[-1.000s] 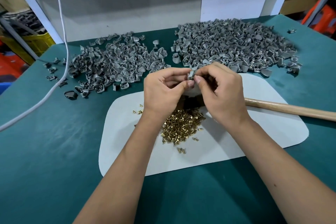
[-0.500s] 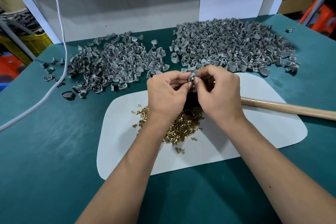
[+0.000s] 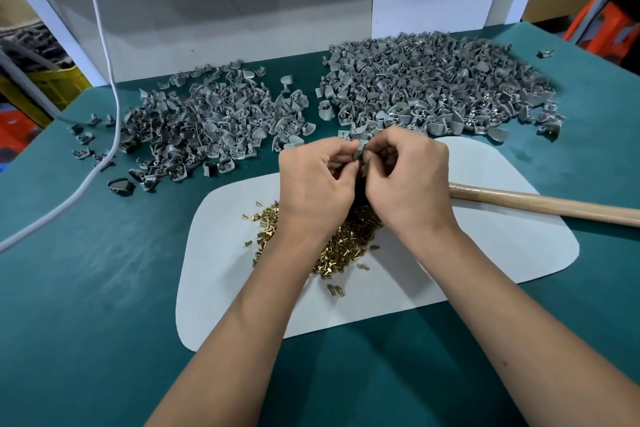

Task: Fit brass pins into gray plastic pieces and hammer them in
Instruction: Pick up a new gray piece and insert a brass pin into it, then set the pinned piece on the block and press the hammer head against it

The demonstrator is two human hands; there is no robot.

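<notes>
**Seating a pin by hand above the brass heap**

Pinching one gray plastic piece (image 3: 360,149) between both hands, raised just above the white mat (image 3: 485,253) and in front of the near edge of the right-hand pile. Left hand (image 3: 317,180) curled round the piece from the left, thumb and forefinger clamped on its edges. Right hand (image 3: 408,180) closed at the fingertips against the piece's other side, most likely pressing a pin into its hole; pin itself too small and too hidden to confirm.

Likely light and stiff, this piece, with a curved smooth face that could slip: best gripped by the flat side walls, leaving the hole clear. Pins tiny, hard and prone to rolling or dropping; best taken by the head end between two fingertips and held straight, since a tilted pin may jam or bend under a blow.

Directly below the wrists, a heap of brass pins (image 3: 346,243) on the mat, a few strays scattered at its edges. Lying to the right, a wooden hammer handle (image 3: 540,204) across the mat's far corner, its head hidden behind the hands. Farther back on the green bench (image 3: 86,305), two piles of gray pieces: a left pile (image 3: 207,128) and a larger right pile (image 3: 433,87) with brass glinting in some. Trailing over the left side, a white cable (image 3: 110,107).
</notes>
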